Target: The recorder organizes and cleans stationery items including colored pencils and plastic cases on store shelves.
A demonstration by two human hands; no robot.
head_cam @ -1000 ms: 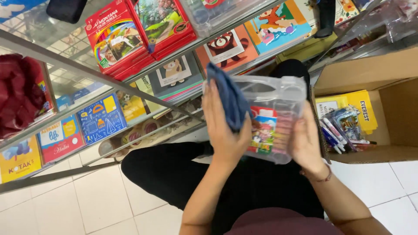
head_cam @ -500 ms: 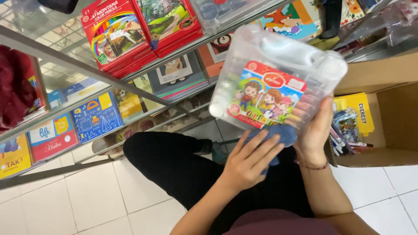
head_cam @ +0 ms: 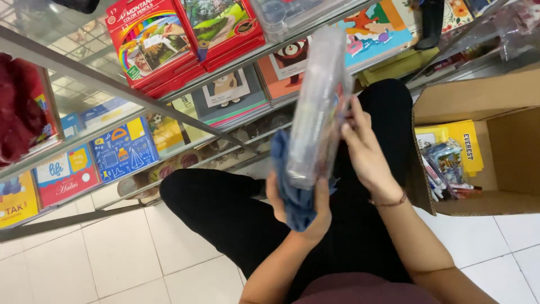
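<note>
In the head view, a clear plastic case (head_cam: 318, 107) of coloured crayons or markers stood edge-on to the camera, held up in front of the person's lap between both hands. Its long axis ran nearly upright, tilted a little to the right at the top, so that only its narrow side showed and its printed face was turned away to the right. The left hand (head_cam: 301, 202) was below it, fingers curled around a blue cloth (head_cam: 289, 186) and pressed with the cloth against the case's lower left edge; that hand was closed on the cloth and bore the case from beneath. The right hand (head_cam: 365, 149) lay against the case's right side, about halfway up, fingers bent onto its face and steadying it; a thin bracelet showed at that wrist. Both hands touched the case, the left at the bottom end, the right nearer the middle. Beyond the case rose a glass shelf (head_cam: 112, 90) bearing red boxes of colour pencils (head_cam: 157, 42) and flat books below. To the right, on the tiled floor (head_cam: 112, 253), stood an open cardboard box (head_cam: 478, 101) with yellow packets and pens inside, near the right arm but apart from it.
</note>
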